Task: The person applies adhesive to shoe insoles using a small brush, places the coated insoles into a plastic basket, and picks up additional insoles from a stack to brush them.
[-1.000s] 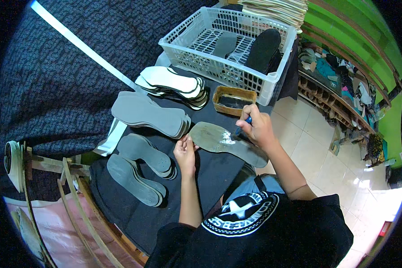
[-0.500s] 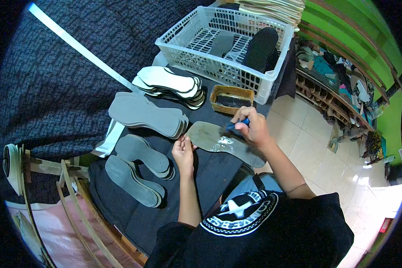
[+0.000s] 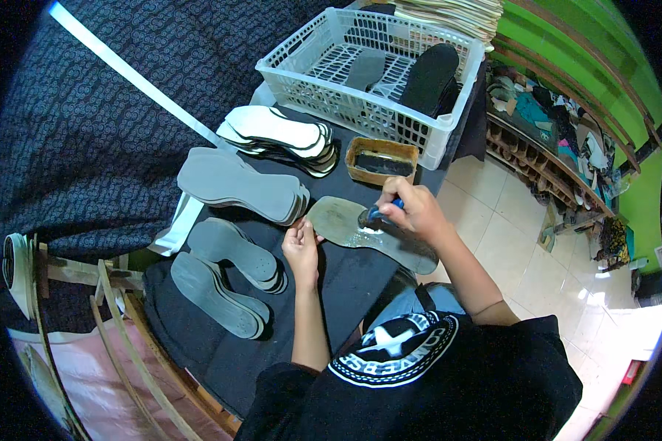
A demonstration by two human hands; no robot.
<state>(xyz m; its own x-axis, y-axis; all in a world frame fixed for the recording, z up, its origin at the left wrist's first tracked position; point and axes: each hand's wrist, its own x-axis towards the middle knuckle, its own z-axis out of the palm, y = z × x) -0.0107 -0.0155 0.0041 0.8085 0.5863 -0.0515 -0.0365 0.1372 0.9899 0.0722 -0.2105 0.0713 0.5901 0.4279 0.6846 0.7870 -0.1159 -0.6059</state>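
A crate [image 3: 435, 147] holds insoles [image 3: 428, 77], a box [image 3: 371, 178] something dark; a sole [image 3: 329, 220] slants lengthwise down rightward, left hand [image 3: 300, 250] pinching its edge, right hand [image 3: 419, 213] pinching a brush [image 3: 377, 213].

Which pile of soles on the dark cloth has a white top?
The white pile, between the crate and the large grey pile. Every other pile on the cloth is topped in grey.

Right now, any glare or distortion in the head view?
Head view: glare washes out the floor toward the lower right. Head view, centre: a small bright glint on the sole, beside the brush. Head view, rim: black fisheye corners, and the slats at lower left look bowed.
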